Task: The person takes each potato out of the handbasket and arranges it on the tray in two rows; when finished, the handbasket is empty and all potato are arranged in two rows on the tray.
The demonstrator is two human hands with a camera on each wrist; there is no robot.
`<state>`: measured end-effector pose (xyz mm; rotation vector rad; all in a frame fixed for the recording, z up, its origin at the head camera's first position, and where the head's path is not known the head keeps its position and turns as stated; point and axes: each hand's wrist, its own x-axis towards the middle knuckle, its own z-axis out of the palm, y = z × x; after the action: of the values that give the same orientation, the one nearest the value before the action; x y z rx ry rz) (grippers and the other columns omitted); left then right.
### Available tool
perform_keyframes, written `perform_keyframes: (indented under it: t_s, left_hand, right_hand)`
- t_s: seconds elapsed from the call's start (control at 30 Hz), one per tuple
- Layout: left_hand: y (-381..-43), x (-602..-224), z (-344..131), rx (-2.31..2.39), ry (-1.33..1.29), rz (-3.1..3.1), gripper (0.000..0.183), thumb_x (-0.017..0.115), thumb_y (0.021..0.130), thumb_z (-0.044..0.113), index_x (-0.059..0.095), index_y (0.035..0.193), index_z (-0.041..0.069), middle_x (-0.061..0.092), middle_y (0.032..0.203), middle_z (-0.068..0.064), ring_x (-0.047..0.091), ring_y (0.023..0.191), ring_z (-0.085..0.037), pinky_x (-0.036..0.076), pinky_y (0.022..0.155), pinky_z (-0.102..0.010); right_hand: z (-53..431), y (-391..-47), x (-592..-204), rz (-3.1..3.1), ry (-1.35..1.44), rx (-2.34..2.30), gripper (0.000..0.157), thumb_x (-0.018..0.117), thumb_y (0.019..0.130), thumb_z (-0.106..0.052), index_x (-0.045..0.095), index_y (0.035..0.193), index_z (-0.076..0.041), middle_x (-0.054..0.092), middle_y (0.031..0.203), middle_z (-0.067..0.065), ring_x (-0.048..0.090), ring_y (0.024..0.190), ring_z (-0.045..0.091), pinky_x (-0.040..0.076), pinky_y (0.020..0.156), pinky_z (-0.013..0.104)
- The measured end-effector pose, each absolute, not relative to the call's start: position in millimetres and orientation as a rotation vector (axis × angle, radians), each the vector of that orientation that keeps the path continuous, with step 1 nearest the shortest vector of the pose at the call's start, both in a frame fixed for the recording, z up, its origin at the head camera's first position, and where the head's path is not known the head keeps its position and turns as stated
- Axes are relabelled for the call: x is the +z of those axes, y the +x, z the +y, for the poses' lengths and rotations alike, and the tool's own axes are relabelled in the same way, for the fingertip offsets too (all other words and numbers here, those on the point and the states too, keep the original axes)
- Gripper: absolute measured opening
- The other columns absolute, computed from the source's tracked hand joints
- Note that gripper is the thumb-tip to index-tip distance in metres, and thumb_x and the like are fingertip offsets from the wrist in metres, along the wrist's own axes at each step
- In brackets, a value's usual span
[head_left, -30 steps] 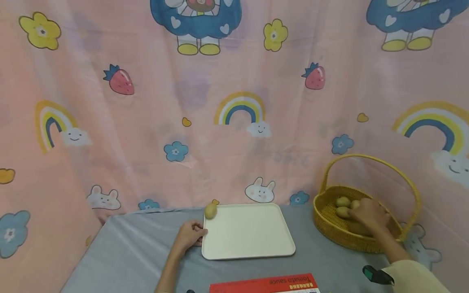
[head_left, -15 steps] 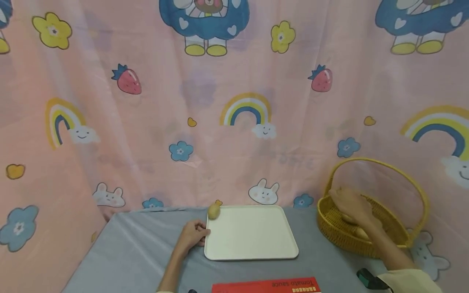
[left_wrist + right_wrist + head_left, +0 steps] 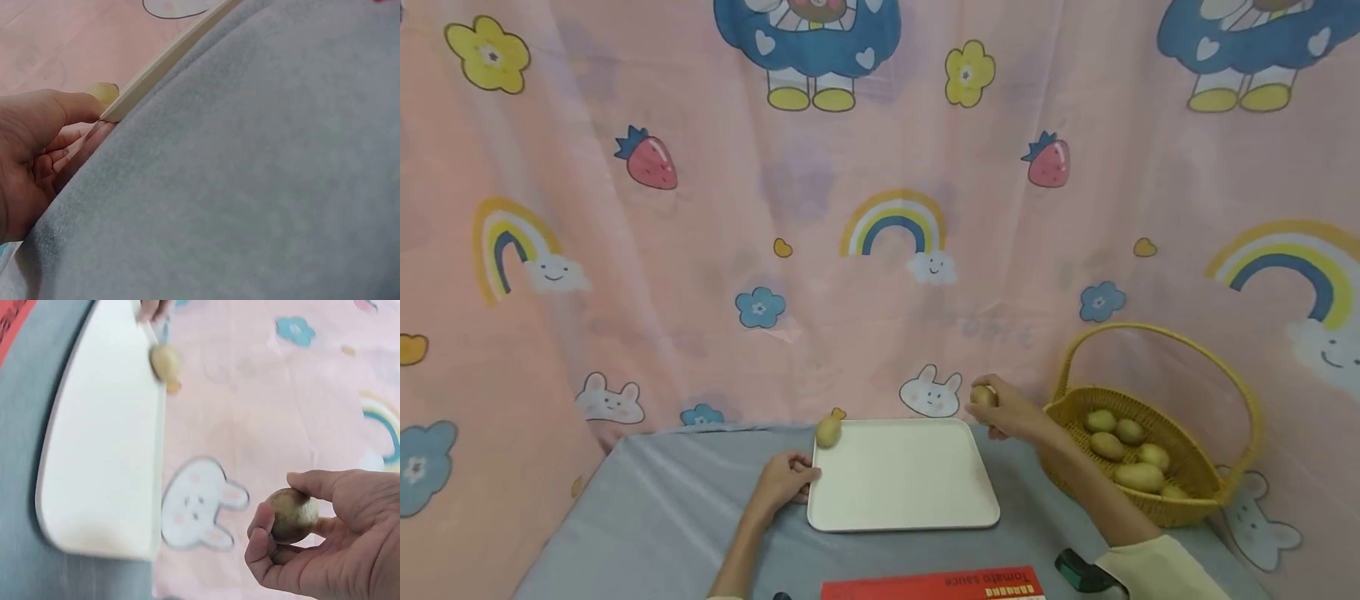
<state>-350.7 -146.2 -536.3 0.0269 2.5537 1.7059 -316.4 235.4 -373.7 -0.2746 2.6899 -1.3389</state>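
Observation:
My right hand (image 3: 1011, 408) grips a potato (image 3: 292, 515) between thumb and fingers, raised near the tray's far right corner. The white rectangular tray (image 3: 902, 475) lies on the grey cloth. Its left edge is pinched by my left hand (image 3: 784, 482), thumb on top and fingers below the rim in the left wrist view (image 3: 50, 140). One potato (image 3: 828, 432) sits in the tray's far left corner. To the right stands a yellow wicker basket (image 3: 1075, 492) with an arched handle, holding several potatoes (image 3: 1138, 477).
A red box (image 3: 925, 586) marked "Tomato sauce" lies at the near edge, partly cut off. Behind the table hangs a pink patterned curtain (image 3: 700, 250). The basket's handle (image 3: 1157, 329) arches high over its opening. Grey cloth (image 3: 677, 500) covers the table.
My right hand has come out of the basket with a potato and moved left toward the tray. The left hand still holds the tray's edge.

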Motion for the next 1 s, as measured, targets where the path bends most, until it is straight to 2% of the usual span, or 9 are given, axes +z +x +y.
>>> perform_keyframes:
  t_s: [0.13, 0.33, 0.43, 0.6, 0.7, 0.87, 0.93, 1.0]
  left_hand:
    - [-352.8, -535.5, -146.2, 1.712, 0.032, 2.533, 0.025, 0.074, 0.094, 0.014, 0.068, 0.111, -0.004, 0.068, 0.085, -0.010, 0.067, 0.067, -0.014, 0.063, 0.058, -0.029]
    - [-351.9, -535.5, -147.0, 1.729, 0.043, 2.522, 0.024, 0.073, 0.094, 0.012, 0.068, 0.110, -0.005, 0.067, 0.084, -0.010, 0.067, 0.065, -0.013, 0.063, 0.057, -0.029]
    - [-350.9, -537.0, -148.7, 1.721, 0.034, 2.521, 0.023, 0.073, 0.094, 0.011, 0.067, 0.109, -0.005, 0.067, 0.083, -0.010, 0.066, 0.064, -0.014, 0.062, 0.055, -0.029]
    - [-352.5, -537.0, -149.3, 1.721, 0.017, 2.511, 0.024, 0.074, 0.094, 0.012, 0.067, 0.109, -0.004, 0.067, 0.083, -0.009, 0.067, 0.065, -0.014, 0.062, 0.056, -0.029]
    - [-353.7, -538.3, -149.0, 1.722, 0.011, 2.507, 0.024, 0.075, 0.093, 0.012, 0.067, 0.109, -0.004, 0.066, 0.082, -0.007, 0.066, 0.065, -0.013, 0.062, 0.056, -0.028]
    - [-355.8, -536.9, -148.5, 1.722, 0.027, 2.509, 0.024, 0.075, 0.092, 0.010, 0.067, 0.109, -0.005, 0.065, 0.081, -0.006, 0.065, 0.063, -0.012, 0.062, 0.054, -0.027]
    - [-356.2, -536.2, -148.1, 1.726, 0.033, 2.510, 0.025, 0.075, 0.092, 0.011, 0.066, 0.109, -0.005, 0.065, 0.081, -0.006, 0.065, 0.063, -0.012, 0.062, 0.054, -0.028]
    - [-357.6, -535.1, -147.0, 1.735, 0.041, 2.504, 0.026, 0.075, 0.092, 0.011, 0.066, 0.110, -0.005, 0.065, 0.081, -0.006, 0.065, 0.063, -0.011, 0.062, 0.055, -0.027]
  right_hand:
    - [196.4, -328.2, -380.6, 2.633, -0.282, -1.383, 0.064, 0.065, 0.101, -0.014, 0.033, 0.153, 0.004, 0.062, 0.104, 0.020, 0.064, 0.072, 0.018, 0.056, 0.065, 0.024]
    - [142.2, -344.2, -404.9, 2.551, -0.271, -1.415, 0.073, 0.068, 0.088, -0.002, 0.034, 0.151, 0.007, 0.063, 0.113, 0.025, 0.072, 0.080, 0.029, 0.060, 0.068, 0.028]
    - [118.9, -355.2, -421.3, 2.577, -0.253, -1.367, 0.069, 0.071, 0.087, -0.004, 0.041, 0.148, 0.009, 0.066, 0.107, 0.022, 0.073, 0.074, 0.027, 0.063, 0.068, 0.032]
    - [90.0, -377.7, -447.6, 2.683, -0.181, -1.305, 0.060, 0.080, 0.085, -0.009, 0.053, 0.137, 0.007, 0.066, 0.101, 0.018, 0.068, 0.065, 0.020, 0.064, 0.066, 0.032]
    - [77.5, -388.5, -461.4, 2.733, -0.143, -1.280, 0.053, 0.082, 0.084, -0.010, 0.057, 0.128, 0.005, 0.065, 0.101, 0.018, 0.065, 0.068, 0.019, 0.061, 0.064, 0.028]
    - [63.3, -398.1, -475.7, 2.795, -0.123, -1.228, 0.043, 0.081, 0.084, -0.007, 0.059, 0.119, 0.004, 0.062, 0.097, 0.015, 0.059, 0.075, 0.019, 0.050, 0.058, 0.020]
    - [59.3, -398.6, -478.9, 2.827, -0.090, -1.198, 0.041, 0.080, 0.085, -0.010, 0.058, 0.116, 0.004, 0.058, 0.098, 0.016, 0.056, 0.077, 0.021, 0.047, 0.059, 0.022]
    - [57.4, -398.6, -479.1, 2.868, -0.062, -1.130, 0.040, 0.079, 0.088, -0.015, 0.058, 0.116, 0.004, 0.056, 0.103, 0.018, 0.055, 0.081, 0.024, 0.049, 0.066, 0.027]
